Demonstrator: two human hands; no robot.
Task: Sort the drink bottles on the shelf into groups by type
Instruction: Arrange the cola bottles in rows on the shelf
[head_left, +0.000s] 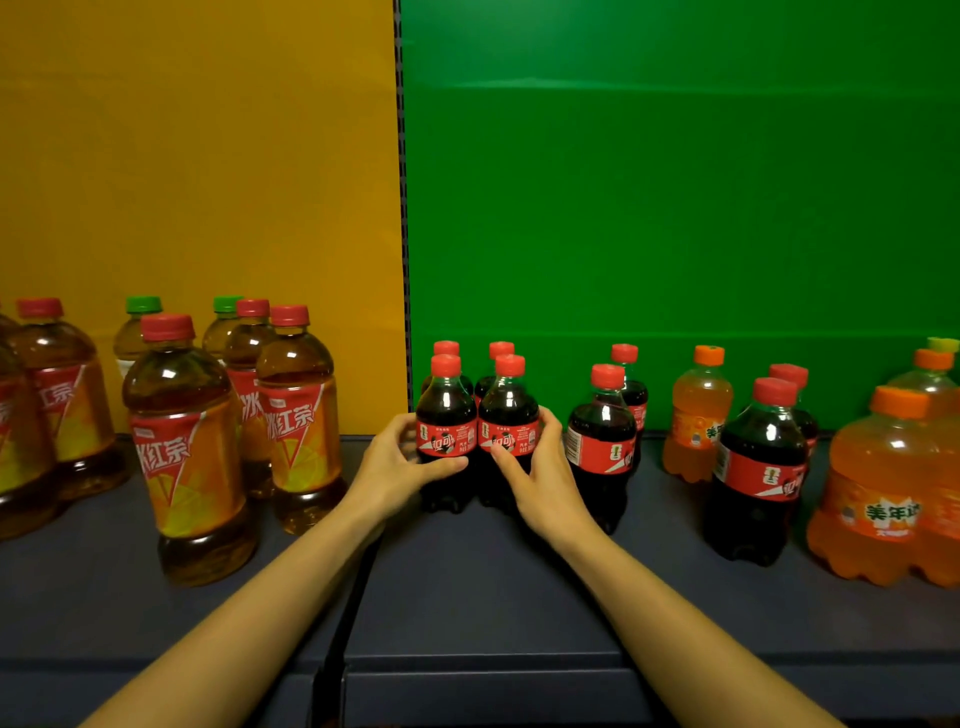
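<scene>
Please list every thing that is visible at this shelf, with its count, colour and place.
large plastic tea bottles with red caps: at least five, amber, left side.
tea bottles with green caps: two, amber, behind those.
small plastic cola bottles with red caps: eight, dark, centre to right; four clustered.
orange soda bottles: at least three, right side.
yellow-green cap: one, far right edge.
shelf board: one, dark grey-blue.
back panels: yellow panel left, green panel right.
left hand: grips front left cola bottle of the cluster.
right hand: grips front right cola bottle.

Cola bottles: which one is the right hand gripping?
The front right bottle of the leftmost four-bottle cluster; the right hand curls round its label.
</scene>
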